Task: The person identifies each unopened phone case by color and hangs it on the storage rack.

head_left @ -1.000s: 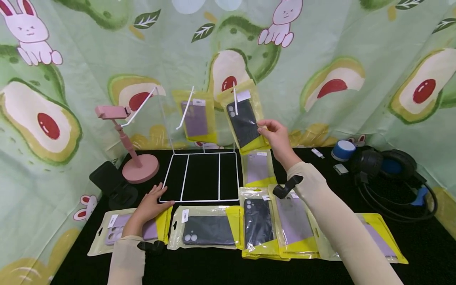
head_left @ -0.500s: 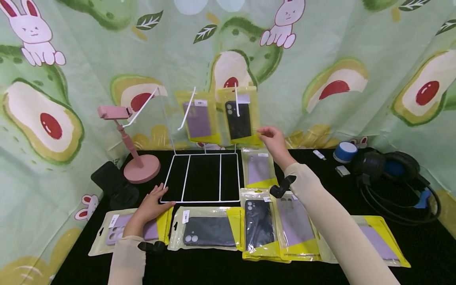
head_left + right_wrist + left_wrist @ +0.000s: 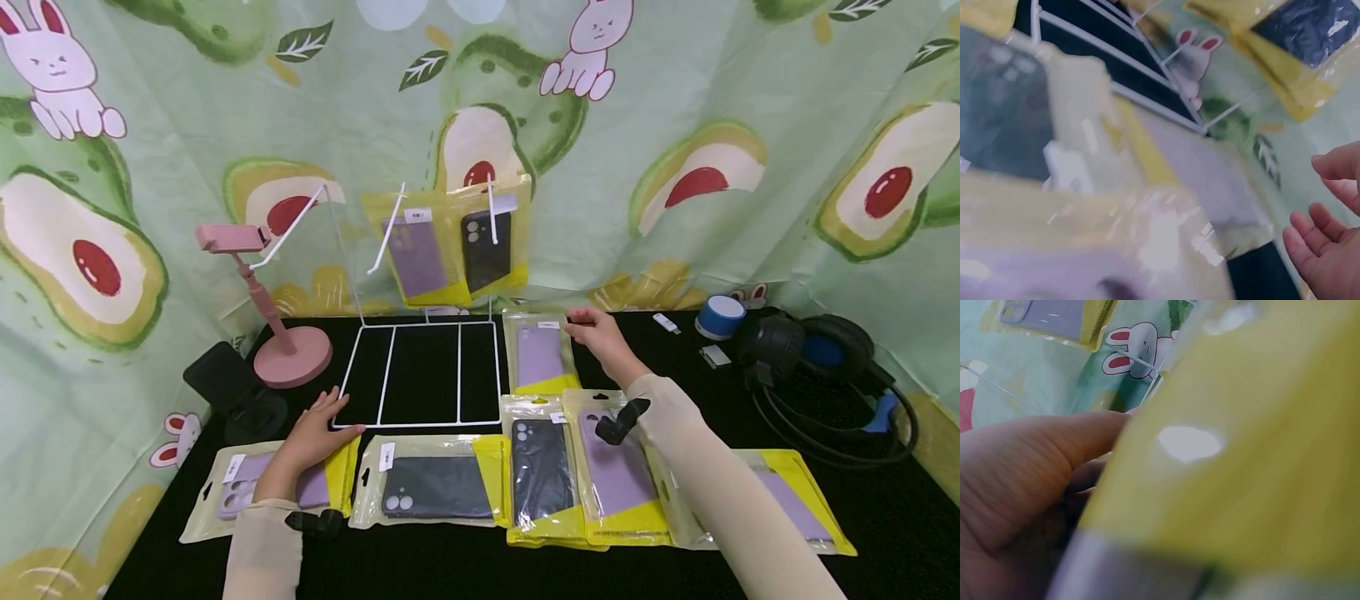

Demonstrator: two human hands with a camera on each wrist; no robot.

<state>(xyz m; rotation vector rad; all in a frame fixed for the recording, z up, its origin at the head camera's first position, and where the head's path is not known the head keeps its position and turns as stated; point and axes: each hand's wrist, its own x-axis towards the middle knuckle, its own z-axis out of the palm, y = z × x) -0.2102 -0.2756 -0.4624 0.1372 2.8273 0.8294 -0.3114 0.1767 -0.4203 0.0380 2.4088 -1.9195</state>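
My right hand (image 3: 603,337) hovers beside the upper right edge of a bagged purple phone case (image 3: 538,354) lying behind the other bags. Its fingers are loosely bent; the right wrist view shows a gap between thumb and fingers (image 3: 1310,240) with nothing in it. My left hand (image 3: 311,437) lies spread over the front left corner of the white wire rack (image 3: 420,425) and above another bagged purple case (image 3: 251,483). In the left wrist view, yellow packaging (image 3: 1241,456) covers part of this hand. A bagged black case (image 3: 487,250) and a bagged purple case (image 3: 420,254) hang from the rack's hooks.
Along the front lie a bagged black case (image 3: 435,487), an upright one (image 3: 542,467) and more purple ones (image 3: 615,467). A pink stand (image 3: 292,354) and black phone holder (image 3: 236,392) stand left. Headphones (image 3: 817,350) and a blue-and-white cylinder (image 3: 720,317) sit right.
My right hand let go of the bagged black case, which now hangs on the right hook, and moved down and slightly right toward the rear purple case. The left hand stayed put.
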